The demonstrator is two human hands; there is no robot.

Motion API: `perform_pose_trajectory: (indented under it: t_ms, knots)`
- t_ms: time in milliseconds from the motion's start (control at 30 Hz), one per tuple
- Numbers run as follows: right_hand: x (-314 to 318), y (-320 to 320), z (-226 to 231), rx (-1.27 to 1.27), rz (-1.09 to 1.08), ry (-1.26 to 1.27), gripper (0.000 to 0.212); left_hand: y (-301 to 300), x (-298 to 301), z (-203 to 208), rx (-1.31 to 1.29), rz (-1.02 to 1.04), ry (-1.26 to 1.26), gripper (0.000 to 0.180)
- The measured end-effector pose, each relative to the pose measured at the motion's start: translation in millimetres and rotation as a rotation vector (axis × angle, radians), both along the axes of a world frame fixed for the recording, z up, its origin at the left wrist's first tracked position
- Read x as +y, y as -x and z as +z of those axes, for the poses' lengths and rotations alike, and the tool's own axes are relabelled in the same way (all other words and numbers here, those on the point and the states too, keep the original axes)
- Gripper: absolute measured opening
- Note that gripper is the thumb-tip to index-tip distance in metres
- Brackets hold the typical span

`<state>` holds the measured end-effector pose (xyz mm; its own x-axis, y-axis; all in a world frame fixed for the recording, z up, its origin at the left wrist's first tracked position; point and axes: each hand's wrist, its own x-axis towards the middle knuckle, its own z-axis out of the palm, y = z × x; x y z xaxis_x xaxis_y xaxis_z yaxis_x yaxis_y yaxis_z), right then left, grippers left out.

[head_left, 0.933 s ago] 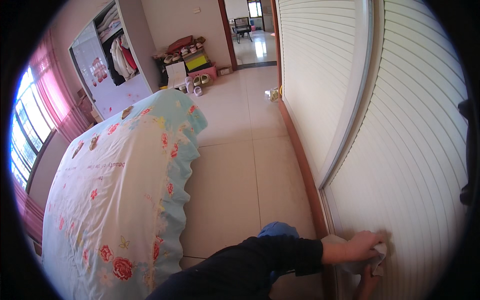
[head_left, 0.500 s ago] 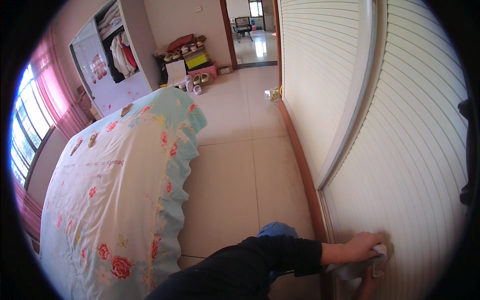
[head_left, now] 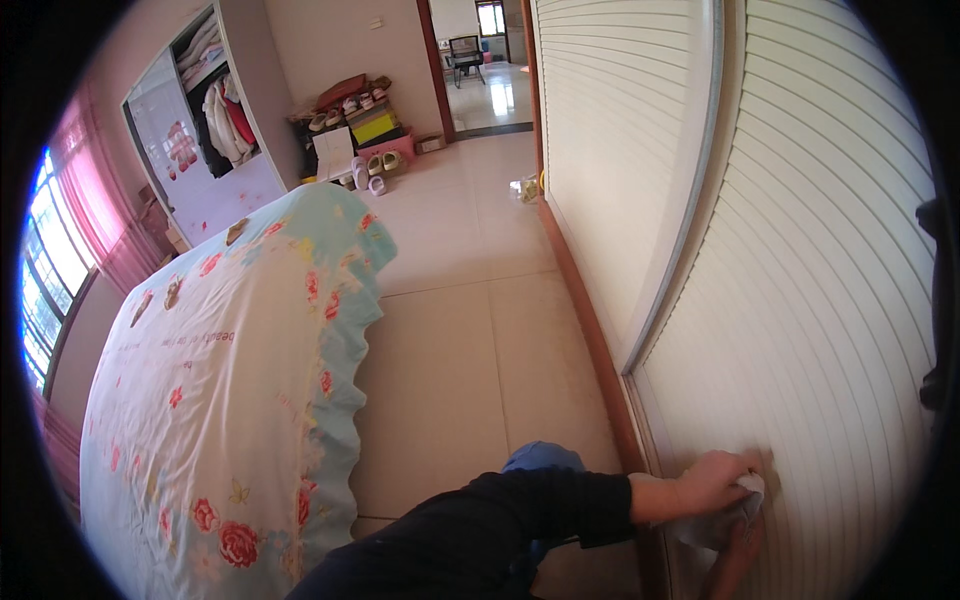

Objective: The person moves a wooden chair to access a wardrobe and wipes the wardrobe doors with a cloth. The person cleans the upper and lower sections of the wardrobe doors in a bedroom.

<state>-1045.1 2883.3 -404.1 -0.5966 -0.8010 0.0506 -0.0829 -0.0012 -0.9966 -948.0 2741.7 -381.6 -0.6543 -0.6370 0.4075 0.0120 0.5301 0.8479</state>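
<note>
My left arm, in a dark sleeve, reaches across to the right. At its end my left hand (head_left: pixel 712 486) is closed on a pale grey-white cloth (head_left: pixel 708 528), low against the white slatted sliding door (head_left: pixel 820 330). My right hand (head_left: pixel 738 556) is just below it, at the cloth's lower right side, and is partly hidden by the cloth. Its fingers do not show well enough to tell whether they grip it. A small dark shadow falls on the slats beside the left hand. Part of a blue garment (head_left: pixel 543 457) shows behind my arm.
A bed with a floral, frilled cover (head_left: pixel 270 400) fills the left side. A brown sill (head_left: pixel 590 320) runs under the doors. Shoes and boxes (head_left: pixel 375 130) are piled by the far wall, near an open wardrobe (head_left: pixel 215 110). A doorway (head_left: pixel 485 70) opens at the back.
The whole view has shifted slightly, so the room appears further left. My hands and the cloth stay together at the lower part of the door, with the right hand showing a little more.
</note>
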Motion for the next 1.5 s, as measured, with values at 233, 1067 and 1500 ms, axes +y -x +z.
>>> perform_pose_trajectory:
  t_ms: [233,1067,1500]
  knots:
    - [3,7,1,0.370,-0.084,-0.229,0.039,-7,-12,10,0.043,0.143,-0.024,0.023]
    - [3,11,-34,0.155,0.238,-0.434,0.039,-10,-16,13,-0.061,0.174,-0.038,0.021]
    - [0,-39,28,-0.247,0.061,0.204,0.058,-3,-13,-11,-0.230,-0.005,0.167,0.019]
